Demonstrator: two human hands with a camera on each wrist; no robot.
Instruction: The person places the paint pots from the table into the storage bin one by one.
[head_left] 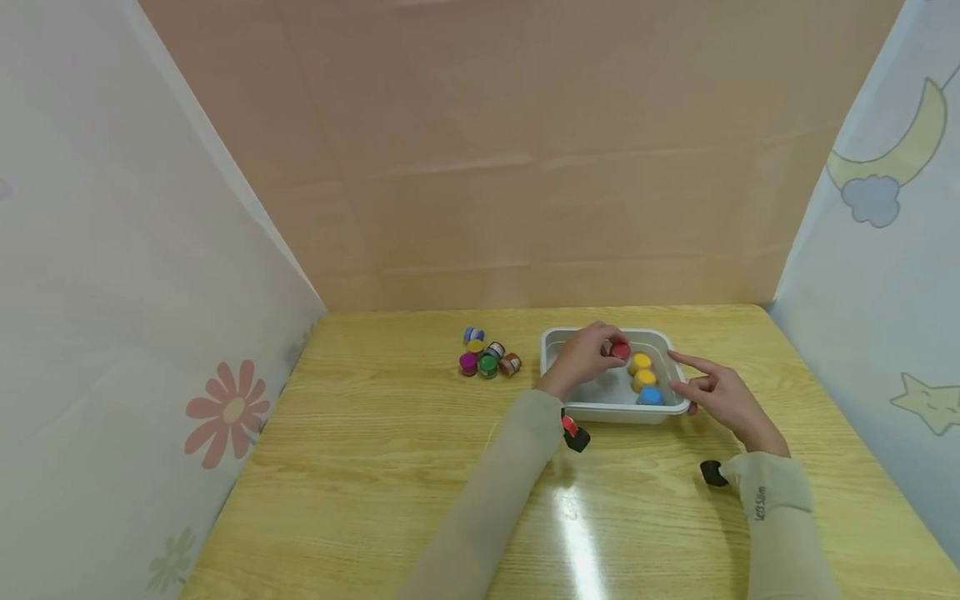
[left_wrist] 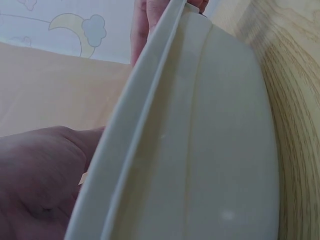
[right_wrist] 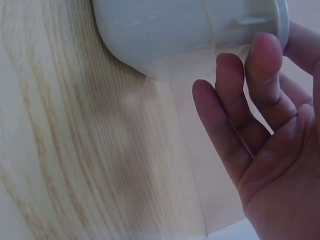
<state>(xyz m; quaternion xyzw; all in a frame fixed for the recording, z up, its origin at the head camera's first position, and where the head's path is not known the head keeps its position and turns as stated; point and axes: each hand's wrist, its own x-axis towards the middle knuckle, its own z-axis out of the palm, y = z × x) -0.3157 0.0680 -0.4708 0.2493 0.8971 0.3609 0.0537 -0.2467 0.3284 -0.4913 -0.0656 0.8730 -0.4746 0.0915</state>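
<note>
In the head view my left hand (head_left: pixel 581 360) reaches over the white plastic tray (head_left: pixel 618 413) and pinches a small jar with a red lid (head_left: pixel 620 350) inside its rim. Beside that jar, along the tray's right side, stand two yellow-lidded jars (head_left: pixel 644 380) and a blue-lidded jar (head_left: pixel 650 397). My right hand (head_left: pixel 723 398) holds the tray's right edge, index finger stretched along the rim. From the right wrist, the fingers (right_wrist: pixel 264 57) show bent against the tray's outer wall (right_wrist: pixel 165 35). The tray's side (left_wrist: pixel 225 130) hides the red-lidded jar in the left wrist view.
Left of the tray, several small jars lie in a loose group, among them a purple-lidded jar (head_left: pixel 468 363), a green-lidded jar (head_left: pixel 488 367) and a tipped brown-red jar (head_left: pixel 511 363). Walls enclose the wooden table (head_left: pixel 390 467) at the back and both sides.
</note>
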